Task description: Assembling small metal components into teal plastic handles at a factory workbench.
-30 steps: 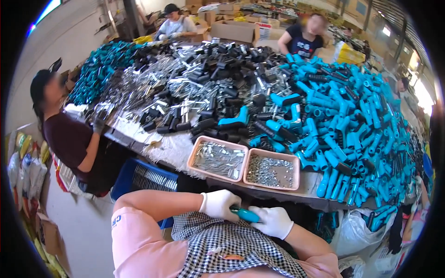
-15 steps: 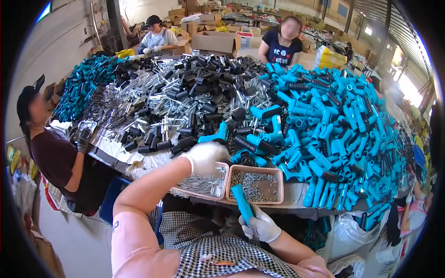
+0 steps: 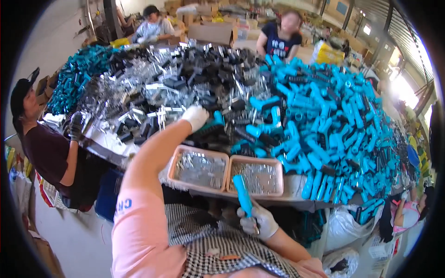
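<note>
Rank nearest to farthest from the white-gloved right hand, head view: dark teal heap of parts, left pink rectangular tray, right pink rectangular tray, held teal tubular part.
1. Teal tubular part: held in the right hand.
2. Right pink rectangular tray: just ahead.
3. Left pink rectangular tray: ahead, further left.
4. Dark teal heap: table's far left.

Parts heap point(image 3: 236, 90) behind 2 trays point(image 3: 198, 186)
</note>
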Demonstrator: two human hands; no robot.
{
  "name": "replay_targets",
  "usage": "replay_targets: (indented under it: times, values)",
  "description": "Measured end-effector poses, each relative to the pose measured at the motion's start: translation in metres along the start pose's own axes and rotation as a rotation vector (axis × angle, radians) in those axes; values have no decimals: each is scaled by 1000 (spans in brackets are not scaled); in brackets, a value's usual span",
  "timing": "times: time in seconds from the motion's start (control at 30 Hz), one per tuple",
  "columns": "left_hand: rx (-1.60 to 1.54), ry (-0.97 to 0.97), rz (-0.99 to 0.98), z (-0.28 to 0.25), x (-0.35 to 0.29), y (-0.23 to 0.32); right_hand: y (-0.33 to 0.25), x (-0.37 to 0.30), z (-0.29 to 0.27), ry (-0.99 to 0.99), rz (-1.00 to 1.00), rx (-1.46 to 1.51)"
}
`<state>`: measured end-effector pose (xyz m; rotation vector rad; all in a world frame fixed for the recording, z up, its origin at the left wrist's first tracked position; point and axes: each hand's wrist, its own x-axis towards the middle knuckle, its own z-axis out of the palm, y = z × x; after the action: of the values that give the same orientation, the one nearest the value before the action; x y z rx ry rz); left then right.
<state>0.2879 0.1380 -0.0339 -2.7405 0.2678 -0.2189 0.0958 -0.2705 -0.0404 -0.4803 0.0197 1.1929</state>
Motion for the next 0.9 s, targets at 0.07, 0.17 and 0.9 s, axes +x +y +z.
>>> replay_targets:
  times: [0.07,0.17,0.9]
  values:
    - [-107,20,-133,-20,-4,11,2,1,-1,-46,14,23]
    - [-591,507,-466,-44,-37,17,11,1,1,-133,47,92]
    - [-2888,357,-733,-119,-208,186,58,65,35,88,173,-112]
